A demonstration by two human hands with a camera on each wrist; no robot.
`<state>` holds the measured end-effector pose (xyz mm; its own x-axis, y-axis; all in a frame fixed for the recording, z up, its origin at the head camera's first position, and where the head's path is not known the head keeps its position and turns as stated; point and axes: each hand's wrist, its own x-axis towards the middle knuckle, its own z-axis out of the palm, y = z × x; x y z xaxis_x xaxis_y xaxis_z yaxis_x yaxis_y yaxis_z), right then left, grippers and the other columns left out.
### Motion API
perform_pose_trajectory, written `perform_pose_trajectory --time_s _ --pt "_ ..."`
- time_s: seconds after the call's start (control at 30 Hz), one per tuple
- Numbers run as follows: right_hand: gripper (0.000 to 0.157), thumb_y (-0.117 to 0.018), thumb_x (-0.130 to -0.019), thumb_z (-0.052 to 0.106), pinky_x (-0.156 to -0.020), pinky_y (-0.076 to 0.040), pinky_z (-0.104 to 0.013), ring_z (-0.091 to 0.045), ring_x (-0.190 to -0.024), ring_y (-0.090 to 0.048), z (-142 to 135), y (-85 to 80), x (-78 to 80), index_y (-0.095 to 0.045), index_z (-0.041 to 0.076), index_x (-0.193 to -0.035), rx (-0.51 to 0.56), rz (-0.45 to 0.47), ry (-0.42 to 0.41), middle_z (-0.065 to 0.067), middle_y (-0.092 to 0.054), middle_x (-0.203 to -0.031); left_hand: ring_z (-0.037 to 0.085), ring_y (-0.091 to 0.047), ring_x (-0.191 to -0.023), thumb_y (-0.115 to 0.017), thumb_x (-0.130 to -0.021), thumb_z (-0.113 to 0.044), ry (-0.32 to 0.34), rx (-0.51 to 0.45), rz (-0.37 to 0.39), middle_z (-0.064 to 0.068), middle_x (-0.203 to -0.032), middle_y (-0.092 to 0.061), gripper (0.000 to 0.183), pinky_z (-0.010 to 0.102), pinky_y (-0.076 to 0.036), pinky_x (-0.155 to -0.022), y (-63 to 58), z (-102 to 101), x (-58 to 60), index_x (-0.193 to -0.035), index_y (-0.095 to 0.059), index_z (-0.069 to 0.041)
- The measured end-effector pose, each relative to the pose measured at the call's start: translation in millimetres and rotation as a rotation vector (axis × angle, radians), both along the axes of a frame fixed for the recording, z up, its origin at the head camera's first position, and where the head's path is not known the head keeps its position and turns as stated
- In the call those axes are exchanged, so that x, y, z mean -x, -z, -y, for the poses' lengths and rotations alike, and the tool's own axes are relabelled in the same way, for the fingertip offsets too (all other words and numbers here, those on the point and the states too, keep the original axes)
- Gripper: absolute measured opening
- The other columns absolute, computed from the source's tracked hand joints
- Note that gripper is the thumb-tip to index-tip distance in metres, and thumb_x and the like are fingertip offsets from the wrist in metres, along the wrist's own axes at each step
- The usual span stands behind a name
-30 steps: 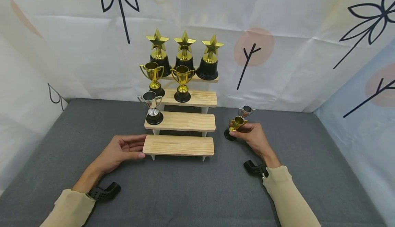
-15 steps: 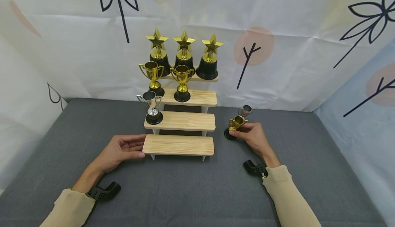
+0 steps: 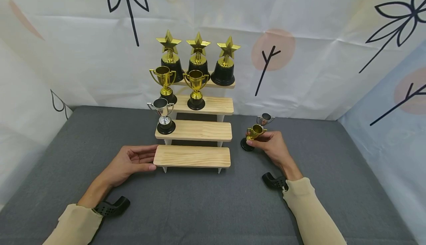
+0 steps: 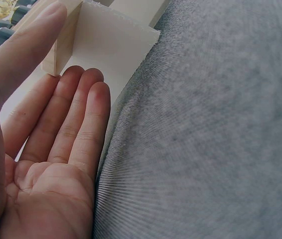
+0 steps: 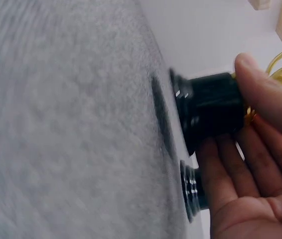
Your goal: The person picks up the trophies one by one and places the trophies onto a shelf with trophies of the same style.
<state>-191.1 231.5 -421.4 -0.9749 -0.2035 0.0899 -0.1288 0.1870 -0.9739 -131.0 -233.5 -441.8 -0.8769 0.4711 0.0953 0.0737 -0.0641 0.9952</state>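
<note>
My right hand (image 3: pixel 274 148) grips a small gold trophy cup (image 3: pixel 257 131) by its stem, to the right of the wooden stepped shelf. In the right wrist view its black base (image 5: pixel 215 104) is close to the grey cloth, a dark shadow beside it. Just behind stands a silver trophy cup (image 3: pixel 266 119), partly hidden by the gold one. My left hand (image 3: pixel 128 165) is at the left end of the lowest step (image 3: pixel 192 157). Its fingers (image 4: pixel 85 114) are nearly straight, with the tips against the shelf's side and the thumb by the front corner.
Three gold star trophies (image 3: pixel 198 49) line the top step. Two gold cups (image 3: pixel 196 86) occupy the step below, and a silver cup (image 3: pixel 163 111) stands at the left of the second-lowest step. Grey cloth (image 3: pixel 213 208) covers the table; a printed fabric backdrop (image 3: pixel 309 52) rises behind.
</note>
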Motion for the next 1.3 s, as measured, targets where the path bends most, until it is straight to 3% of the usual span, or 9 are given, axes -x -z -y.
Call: perform_pose_trajectory --time_s 0.5,0.73,1.03,1.3 --pt "0.036 -0.083 -0.082 -0.004 -0.090 -0.060 -0.026 -0.017 -0.103 -0.072 4.8 -26.7 -6.3 -0.071 -0.013 -0.114 0.002 0.015 0.007 -0.019 -0.073 -0.111 0.017 -0.064 -0.121 -0.072 -0.086 0.014 0.000 0.000 -0.012 0.004 -0.136 -0.063 0.064 0.033 -0.056 -0.098 -2.1 -0.7 0.0 -0.141 -0.040 0.023" --pt "0.037 -0.082 -0.082 -0.005 -0.092 -0.060 -0.028 -0.025 -0.109 -0.070 6.4 -42.8 -11.0 -0.069 -0.015 -0.116 0.054 0.007 -0.003 -0.028 -0.069 -0.115 0.018 -0.063 -0.122 -0.072 -0.086 0.015 0.003 -0.008 -0.016 0.004 -0.137 -0.063 0.064 0.033 -0.056 -0.098 -1.0 -0.2 0.1 -0.141 -0.041 0.022" --pt "0.038 -0.080 -0.083 -0.007 -0.090 -0.060 -0.028 -0.022 -0.110 -0.069 5.9 -64.8 -19.5 -0.066 -0.019 -0.117 0.102 -0.007 0.017 -0.019 -0.073 -0.111 0.018 -0.063 -0.123 -0.072 -0.086 0.014 0.012 -0.016 0.000 0.002 -0.137 -0.063 0.063 0.034 -0.055 -0.099 0.9 0.3 -0.1 -0.142 -0.044 0.018" --pt "0.038 -0.080 -0.084 -0.007 -0.088 -0.060 -0.025 -0.020 -0.112 -0.067 3.0 -80.1 -26.4 -0.066 -0.019 -0.117 0.119 -0.033 0.050 -0.010 -0.076 -0.108 0.018 -0.063 -0.123 -0.071 -0.086 0.015 0.016 -0.020 -0.019 0.004 -0.137 -0.062 0.063 0.033 -0.055 -0.099 -0.5 0.2 -0.3 -0.141 -0.041 0.022"
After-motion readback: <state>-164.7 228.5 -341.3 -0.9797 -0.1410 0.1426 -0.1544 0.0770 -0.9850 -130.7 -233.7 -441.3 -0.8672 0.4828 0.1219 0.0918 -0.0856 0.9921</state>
